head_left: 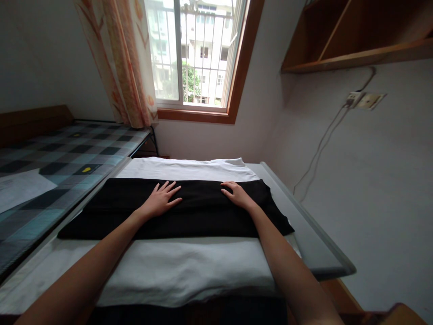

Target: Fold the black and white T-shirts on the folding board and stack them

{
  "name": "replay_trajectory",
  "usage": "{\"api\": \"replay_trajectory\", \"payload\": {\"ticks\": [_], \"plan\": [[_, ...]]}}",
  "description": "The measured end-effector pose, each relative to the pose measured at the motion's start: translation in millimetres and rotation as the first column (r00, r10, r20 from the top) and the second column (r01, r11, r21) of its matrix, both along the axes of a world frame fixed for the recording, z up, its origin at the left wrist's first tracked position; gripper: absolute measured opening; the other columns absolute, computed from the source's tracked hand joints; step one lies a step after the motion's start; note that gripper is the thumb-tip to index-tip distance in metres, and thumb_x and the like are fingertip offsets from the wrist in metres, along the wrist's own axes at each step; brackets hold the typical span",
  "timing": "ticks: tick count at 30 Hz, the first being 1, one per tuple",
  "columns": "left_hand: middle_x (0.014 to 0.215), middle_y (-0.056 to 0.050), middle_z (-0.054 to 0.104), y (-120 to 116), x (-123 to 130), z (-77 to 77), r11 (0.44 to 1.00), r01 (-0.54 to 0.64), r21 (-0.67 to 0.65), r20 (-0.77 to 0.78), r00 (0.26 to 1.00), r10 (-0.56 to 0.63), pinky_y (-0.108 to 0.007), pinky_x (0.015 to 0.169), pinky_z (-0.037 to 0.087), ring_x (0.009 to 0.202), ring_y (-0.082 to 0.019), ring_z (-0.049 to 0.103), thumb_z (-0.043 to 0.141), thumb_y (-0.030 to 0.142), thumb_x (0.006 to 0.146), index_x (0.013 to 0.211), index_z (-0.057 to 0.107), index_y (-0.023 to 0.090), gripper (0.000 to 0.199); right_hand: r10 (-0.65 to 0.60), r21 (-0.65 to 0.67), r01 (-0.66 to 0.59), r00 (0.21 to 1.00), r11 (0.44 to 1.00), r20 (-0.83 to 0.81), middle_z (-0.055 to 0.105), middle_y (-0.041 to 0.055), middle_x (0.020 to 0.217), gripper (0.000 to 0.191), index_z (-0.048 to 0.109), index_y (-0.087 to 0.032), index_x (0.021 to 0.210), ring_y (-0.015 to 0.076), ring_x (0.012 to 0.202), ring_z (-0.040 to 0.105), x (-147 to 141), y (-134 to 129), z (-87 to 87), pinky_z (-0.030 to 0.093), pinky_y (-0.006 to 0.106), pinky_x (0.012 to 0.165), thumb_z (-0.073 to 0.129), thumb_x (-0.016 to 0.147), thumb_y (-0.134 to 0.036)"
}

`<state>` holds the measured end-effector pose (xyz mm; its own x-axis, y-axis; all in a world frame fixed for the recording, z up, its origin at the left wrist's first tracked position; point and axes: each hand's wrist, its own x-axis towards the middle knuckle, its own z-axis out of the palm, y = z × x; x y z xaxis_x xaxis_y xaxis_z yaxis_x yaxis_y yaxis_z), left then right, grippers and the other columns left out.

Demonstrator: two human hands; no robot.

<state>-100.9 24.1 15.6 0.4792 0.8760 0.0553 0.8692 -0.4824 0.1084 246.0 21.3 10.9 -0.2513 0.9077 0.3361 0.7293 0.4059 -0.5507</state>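
A long, flat piece of black fabric [199,223] is laid from left to right over the crumpled white cloth [196,264] on the pale grey, rimmed tabletop [313,239], and 2 bare hands are rested on it. The left hand [160,200] is placed palm down left of the fabric's middle, its fingers spread wide and nothing gripped. The right hand [237,195] is placed palm down toward the far right, its thumb held apart from loosely bent fingers, with nothing grasped. The white cloth is exposed along both the near and far sides of the fabric. At left, a blue, grey and black checked mattress [77,149] is seen (a white paper sheet [25,187] is laid on it).
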Motion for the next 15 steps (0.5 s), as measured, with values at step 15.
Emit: {"api": "replay_trajectory", "payload": {"ticks": [15], "plan": [[0.157, -0.004, 0.026, 1.7, -0.9, -2.6, 1.000, 0.002, 0.009, -0.009, 1.000, -0.002, -0.055, 0.115, 0.016, 0.145, -0.030, 0.021, 0.028, 0.067, 0.092, 0.147, 0.036, 0.029, 0.067, 0.005, -0.004, -0.005, 1.000, 1.000, 0.029, 0.064, 0.0136, 0.121, 0.030, 0.068, -0.018, 0.114, 0.0253, 0.114, 0.059, 0.5, 1.0, 0.1, 0.044, 0.042, 0.103, 0.058, 0.089, -0.030]]}}
